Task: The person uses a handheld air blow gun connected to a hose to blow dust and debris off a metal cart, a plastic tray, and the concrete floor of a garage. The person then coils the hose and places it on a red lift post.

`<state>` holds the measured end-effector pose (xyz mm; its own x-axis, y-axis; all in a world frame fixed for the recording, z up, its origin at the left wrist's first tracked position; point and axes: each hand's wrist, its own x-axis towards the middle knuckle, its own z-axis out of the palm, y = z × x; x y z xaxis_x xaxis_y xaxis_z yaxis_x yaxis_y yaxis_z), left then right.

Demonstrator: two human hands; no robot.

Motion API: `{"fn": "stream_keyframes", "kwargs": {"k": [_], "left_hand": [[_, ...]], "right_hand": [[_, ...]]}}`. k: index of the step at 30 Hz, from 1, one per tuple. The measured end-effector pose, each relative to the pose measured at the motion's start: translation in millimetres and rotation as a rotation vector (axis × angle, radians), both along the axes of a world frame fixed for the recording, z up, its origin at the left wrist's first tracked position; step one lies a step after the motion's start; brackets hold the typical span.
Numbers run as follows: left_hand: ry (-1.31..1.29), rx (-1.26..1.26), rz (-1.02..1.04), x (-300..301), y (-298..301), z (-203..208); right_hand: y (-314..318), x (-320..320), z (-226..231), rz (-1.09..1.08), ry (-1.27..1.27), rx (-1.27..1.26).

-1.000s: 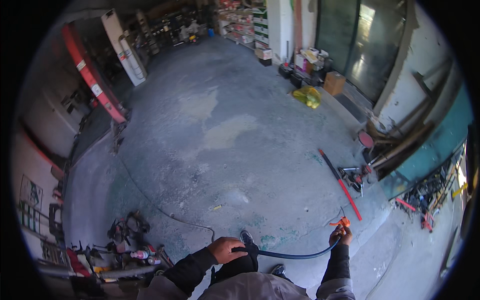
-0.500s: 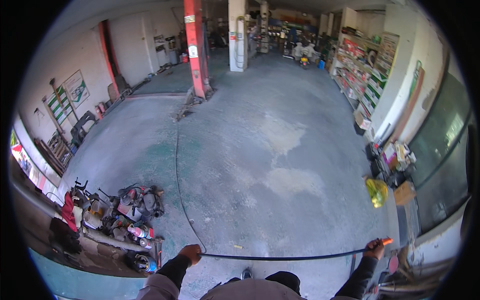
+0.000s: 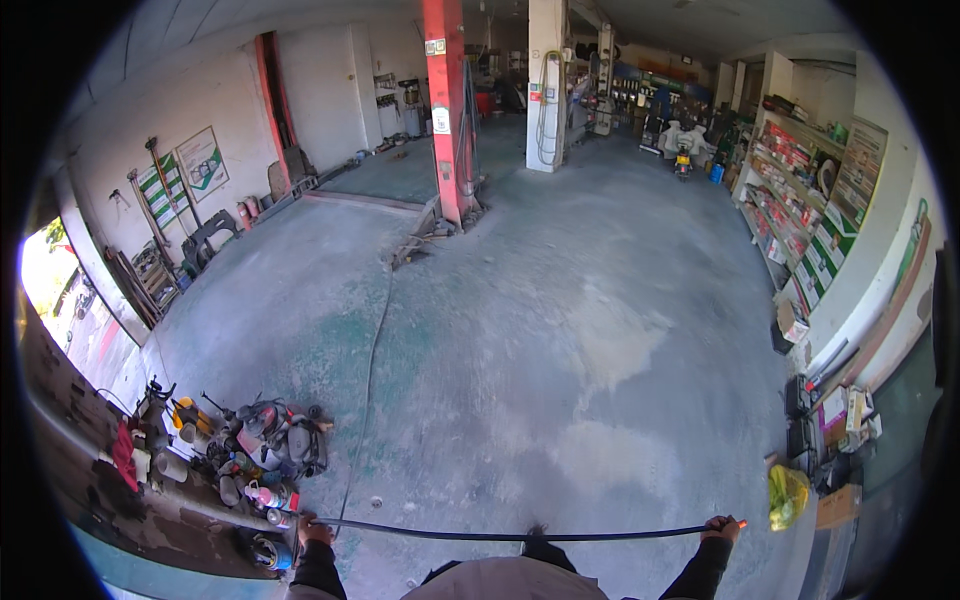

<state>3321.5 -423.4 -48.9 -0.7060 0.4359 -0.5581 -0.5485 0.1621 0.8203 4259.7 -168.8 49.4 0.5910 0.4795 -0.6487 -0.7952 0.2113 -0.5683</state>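
Note:
A black hose (image 3: pixel 510 537) is stretched almost level across the lower edge of the head view, in front of my body. My left hand (image 3: pixel 316 530) is closed around it at the left, near the pile of tools and cans. At the right, my right hand (image 3: pixel 720 529) grips its other end, where a short orange tip (image 3: pixel 742 524) pokes out past the fingers. From my left hand, a thin line of hose (image 3: pixel 368 390) trails along the floor toward the foot of the red post.
A red post (image 3: pixel 447 120) and a white pillar (image 3: pixel 546 90) stand ahead. Tools, bottles and cans (image 3: pixel 270 440) lie heaped at the left. Stocked shelves (image 3: pixel 790 170) line the right wall. Nearer are a yellow bag (image 3: pixel 787 497), a cardboard box (image 3: pixel 838 506) and boxed goods.
My view has tilted up and turned a little left. Both hands sit lower in the picture, my left one farther left. The hose is still held between them.

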Motion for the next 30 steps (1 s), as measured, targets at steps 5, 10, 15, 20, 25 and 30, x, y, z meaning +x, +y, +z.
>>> {"fn": "stream_keyframes", "kwargs": {"k": [5, 10, 15, 20, 25, 30], "left_hand": [[0.011, 0.61, 0.226, -14.5, 124.8, 112.2], [-0.027, 0.784, 0.448, -47.9, 243.8, 212.6], [-0.015, 0.819, 0.529, -175.7, 352.2, 229.5], [-0.126, 0.742, 0.769, -333.8, 439.3, 230.6], [0.168, 0.684, 0.642, -440.3, 550.5, 286.7], [0.493, 0.739, 0.496, -497.4, 664.1, 415.8]], "right_hand": [[183.4, -32.9, 29.4, 0.164, -0.049, 0.061], [321.3, -67.1, 37.5, 0.214, -0.075, 0.01], [433.1, -108.5, 28.6, 0.021, -0.128, -0.001], [518.3, -173.6, 62.4, -0.152, -0.283, -0.137], [609.4, -278.1, 69.5, -0.063, -0.31, -0.129], [722.2, -417.0, 38.4, -0.088, -0.226, -0.207]]}}
